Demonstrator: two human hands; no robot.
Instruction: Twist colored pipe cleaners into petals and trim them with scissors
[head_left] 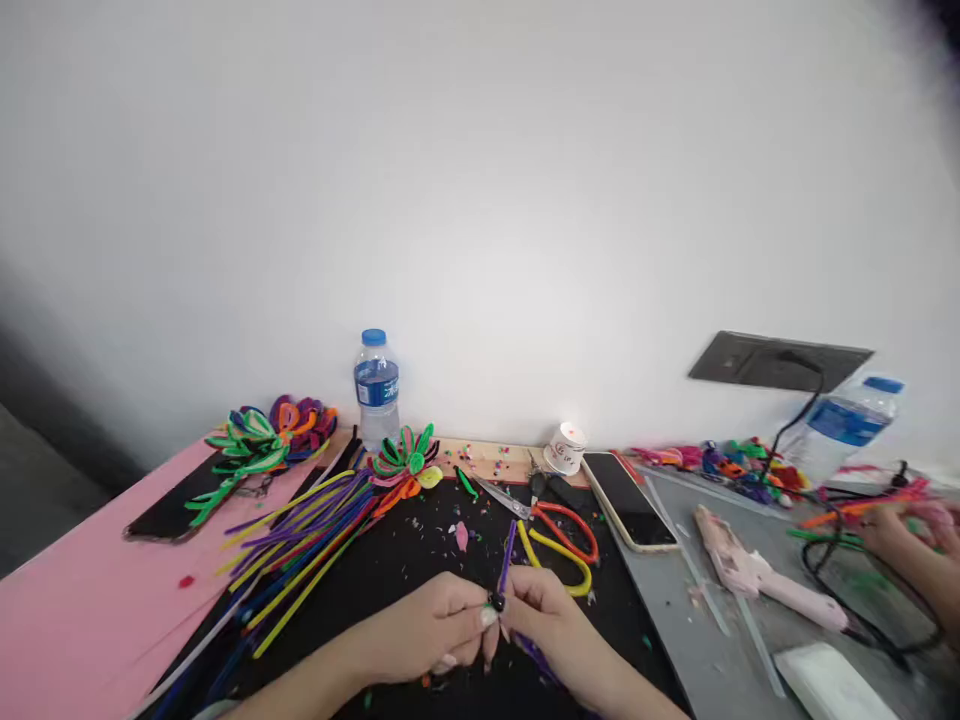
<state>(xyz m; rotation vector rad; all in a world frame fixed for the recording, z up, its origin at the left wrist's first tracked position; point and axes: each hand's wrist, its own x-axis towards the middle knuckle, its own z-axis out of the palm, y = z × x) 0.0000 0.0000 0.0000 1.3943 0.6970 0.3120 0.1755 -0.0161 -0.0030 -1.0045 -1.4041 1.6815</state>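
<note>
My left hand (pixel 450 625) and my right hand (pixel 551 620) meet over the black mat (pixel 352 620), fingers pinched together. Between them is a purple pipe cleaner (pixel 508 550); one end stands up above my fingers, and more purple shows below my right hand. At the fingertips sits a small black piece (pixel 496 601), too small to name for certain. My left thumb and fingers close on it, while my right fingers grip the purple stem. Just beyond lie scissors (pixel 566 530) with red handles, a bent yellow pipe cleaner (pixel 564 562) and a small pink leaf-like piece (pixel 461 536).
Loose pipe cleaners (pixel 307 540) and fuzzy flowers (pixel 259 440) spread at left, near a water bottle (pixel 376 390). To the right are a phone (pixel 631 500), paper cup (pixel 565 448), pink glue gun (pixel 769 580) with cord, and another person's hand (pixel 911 560).
</note>
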